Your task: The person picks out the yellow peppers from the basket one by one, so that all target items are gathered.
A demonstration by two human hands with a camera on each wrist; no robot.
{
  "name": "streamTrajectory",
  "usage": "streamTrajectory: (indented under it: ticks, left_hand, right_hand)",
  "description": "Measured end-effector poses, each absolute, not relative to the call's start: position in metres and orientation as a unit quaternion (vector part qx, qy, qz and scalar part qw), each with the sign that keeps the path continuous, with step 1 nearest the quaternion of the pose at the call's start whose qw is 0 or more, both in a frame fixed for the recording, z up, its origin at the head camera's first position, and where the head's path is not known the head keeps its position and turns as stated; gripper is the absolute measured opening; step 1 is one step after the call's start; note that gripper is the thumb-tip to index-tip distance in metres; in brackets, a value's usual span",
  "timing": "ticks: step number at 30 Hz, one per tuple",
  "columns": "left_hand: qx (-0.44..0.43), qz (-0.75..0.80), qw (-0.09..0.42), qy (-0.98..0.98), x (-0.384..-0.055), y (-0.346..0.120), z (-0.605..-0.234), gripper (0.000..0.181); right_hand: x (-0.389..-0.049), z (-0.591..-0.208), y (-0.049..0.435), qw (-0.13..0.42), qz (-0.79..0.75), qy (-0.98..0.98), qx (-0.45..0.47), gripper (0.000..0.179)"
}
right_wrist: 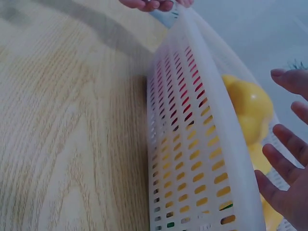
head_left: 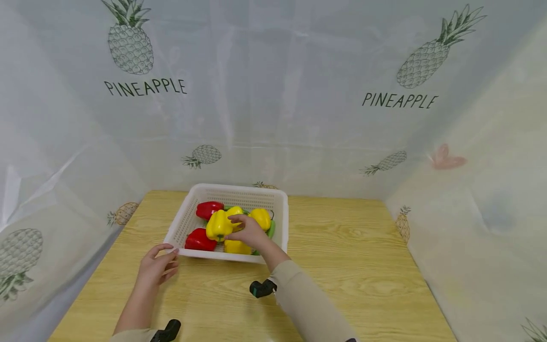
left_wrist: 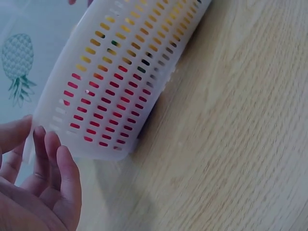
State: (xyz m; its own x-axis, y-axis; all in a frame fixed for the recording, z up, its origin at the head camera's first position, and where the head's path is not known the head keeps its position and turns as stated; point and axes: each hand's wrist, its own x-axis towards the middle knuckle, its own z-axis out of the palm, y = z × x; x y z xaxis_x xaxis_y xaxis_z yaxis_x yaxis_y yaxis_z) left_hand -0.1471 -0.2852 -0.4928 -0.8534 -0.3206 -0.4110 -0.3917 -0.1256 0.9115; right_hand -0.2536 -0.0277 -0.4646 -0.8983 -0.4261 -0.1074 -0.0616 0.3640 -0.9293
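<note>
A white plastic basket (head_left: 279, 228) with slotted walls sits on the table, holding yellow and red bell peppers and some green ones. My left hand (head_left: 157, 267) is at its near left corner; in the left wrist view the thumb (left_wrist: 17, 132) and fingers pinch the rim. Over the basket reaches my right hand (head_left: 249, 232), fingers spread beside a large yellow bell pepper (head_left: 218, 224). In the right wrist view a gap shows between those fingers (right_wrist: 288, 166) and the yellow pepper. Red bell peppers (head_left: 201, 240) lie along the basket's left side.
The wooden table (head_left: 342, 266) extends to the right and in front of the basket. Behind it hangs a pale curtain (head_left: 273, 95) printed with pineapples. A black wrist device (head_left: 262, 288) sits by the right sleeve, and another (head_left: 167, 330) by the left.
</note>
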Motion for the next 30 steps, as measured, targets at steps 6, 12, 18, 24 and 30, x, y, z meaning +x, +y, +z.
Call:
streamTrajectory:
  ticks: [6, 12, 18, 24, 30]
  left_hand:
    - [-0.281, 0.701, 0.015, 0.655, -0.149, -0.283, -0.492, 0.022]
    - [-0.282, 0.690, 0.008, 0.666, -0.150, -0.281, -0.489, 0.032]
    - [-0.278, 0.681, 0.022, 0.678, -0.149, -0.283, -0.489, 0.040]
    - [-0.275, 0.688, 0.026, 0.671, -0.146, -0.285, -0.492, 0.035]
    - [-0.271, 0.692, 0.027, 0.668, -0.146, -0.283, -0.494, 0.035]
  right_hand:
    - [-0.261, -0.465, -0.035, 0.164, -0.554, 0.808, -0.117, 0.053]
    - [-0.269, -0.467, -0.044, 0.170, -0.559, 0.807, -0.086, 0.054]
    - [-0.274, -0.472, -0.050, 0.192, -0.546, 0.813, -0.060, 0.059]
    - [-0.277, -0.477, -0.054, 0.223, -0.528, 0.817, -0.058, 0.069]
    - [-0.279, -0.478, -0.056, 0.238, -0.548, 0.799, -0.064, 0.078]
